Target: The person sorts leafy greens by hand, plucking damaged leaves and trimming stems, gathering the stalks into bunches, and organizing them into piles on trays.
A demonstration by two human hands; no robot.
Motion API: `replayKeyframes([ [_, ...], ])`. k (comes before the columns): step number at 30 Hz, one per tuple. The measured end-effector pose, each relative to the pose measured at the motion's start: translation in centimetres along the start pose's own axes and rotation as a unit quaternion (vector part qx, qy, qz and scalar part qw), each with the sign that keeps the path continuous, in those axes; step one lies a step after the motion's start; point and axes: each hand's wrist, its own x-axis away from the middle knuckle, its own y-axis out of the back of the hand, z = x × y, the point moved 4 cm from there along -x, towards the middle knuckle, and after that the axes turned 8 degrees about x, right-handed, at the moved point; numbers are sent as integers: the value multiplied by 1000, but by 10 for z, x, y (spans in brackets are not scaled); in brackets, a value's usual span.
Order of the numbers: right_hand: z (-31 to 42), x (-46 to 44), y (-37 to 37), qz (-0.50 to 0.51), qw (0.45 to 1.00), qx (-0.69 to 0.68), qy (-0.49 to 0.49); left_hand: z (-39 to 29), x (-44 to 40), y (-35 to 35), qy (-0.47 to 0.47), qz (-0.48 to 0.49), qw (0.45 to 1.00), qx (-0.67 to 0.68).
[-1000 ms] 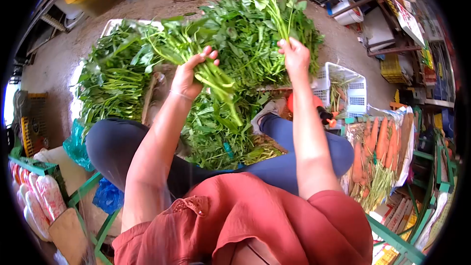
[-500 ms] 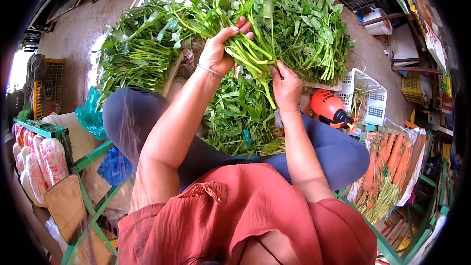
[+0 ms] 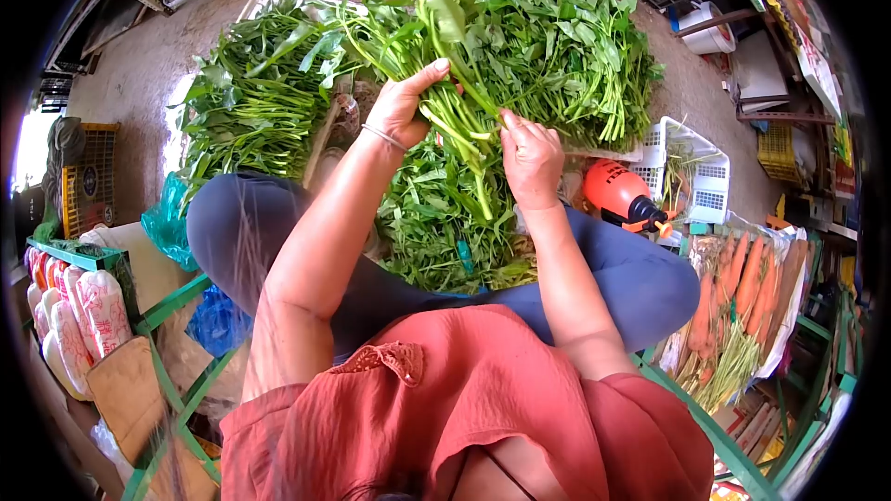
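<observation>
Clamps left hand (image 3: 406, 107) round bunch of leafy green stalks (image 3: 464, 134), upper centre of frame. Pinches lower end of one stalk (image 3: 483, 97) in right hand (image 3: 534, 162), just right of bunch. Sits before heaped greens (image 3: 575, 46) at upper left and upper right, red bottle (image 3: 615, 186) right of centre.

A single view looks from the wearer's head, forward and steeply down; it sits close above the body, so the red shirt (image 3: 464, 380) spreads widely along the bottom edge and the forearms (image 3: 329, 218) run up from it; the left grip (image 3: 408, 102) and right grip (image 3: 533, 160) fall near the centre, within the wearer's reach; the bent legs (image 3: 622, 288) lie beyond the shirt, and the floor (image 3: 135, 121) stretches farther off toward the top; the wide lens curves the outer edges, leaving the corners black.
</observation>
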Motion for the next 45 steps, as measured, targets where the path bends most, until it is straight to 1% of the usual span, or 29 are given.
replayKeyframes([
  [2,1,1,1,4,1000,3,9,-2,2,0,-37,15,993,-109],
  [5,4,9,-5,93,996,0,0,-3,0,3,-27,21,992,-122],
  [6,3,12,-5,93,996,1,-2,-3,-2,6,-23,24,991,-128],
  [7,-2,17,-14,210,971,-86,-78,-2,-3,7,-13,41,990,-135],
  [8,-6,23,-22,321,919,-171,-151,0,-5,10,-12,41,990,-136],
  [9,-9,23,-26,406,846,-279,-207,2,-6,11,-11,35,988,-149],
  [10,-14,22,-22,401,810,-374,-209,4,-4,12,-8,28,986,-161],
  [12,-26,9,-15,398,701,-521,-281,6,-1,8,3,39,986,-163],
  [13,-24,-2,-12,396,717,-490,-298,7,2,6,10,37,984,-173],
  [14,-22,-10,-14,425,708,-454,-334,9,4,3,17,36,982,-184],
  [16,-9,-20,-32,451,652,-500,-347,10,9,-3,13,41,982,-183],
  [17,-12,-15,-50,435,671,-481,-359,9,10,-5,5,45,982,-182],
  [18,1,-22,-45,434,665,-496,-352,9,9,-5,3,44,982,-182],
  [21,13,-27,-67,373,506,-684,-371,10,9,-1,17,62,982,-177],
  [22,14,-26,-74,374,505,-683,-372,10,8,1,17,61,982,-176],
  [24,7,-29,-80,255,566,-678,-393,10,6,4,-4,68,976,-207],
  [25,5,-30,-78,220,581,-678,-393,9,5,4,-9,67,978,-197],
  [26,7,-30,-79,223,581,-678,-392,9,4,5,-11,66,978,-196],
  [28,2,-27,-80,143,605,-670,-405,9,6,2,-11,34,982,-188],
  [30,6,-26,-83,128,619,-659,-409,10,5,4,-17,32,982,-184],
  [32,5,-26,-74,85,715,-564,-405,11,2,8,-45,26,976,-214],
  [34,7,-22,-73,90,720,-537,-431,11,5,4,-33,20,981,-191],
  [36,9,-18,-71,23,665,-593,-454,13,5,3,-14,22,985,-169],
  [38,7,-11,-72,14,649,-600,-468,13,6,4,-4,18,986,-164],
  [40,4,-1,-80,-9,580,-636,-509,16,7,5,6,14,987,-159],
  [41,2,3,-82,1,615,-607,-503,17,8,5,-2,12,986,-164],
  [42,5,3,-80,1,615,-607,-503,18,9,5,-9,11,986,-168],
  [44,8,-2,-71,-17,706,-548,-449,20,7,7,-23,6,985,-171],
  [45,8,-1,-71,1,704,-534,-469,19,8,6,-10,4,985,-174],
])
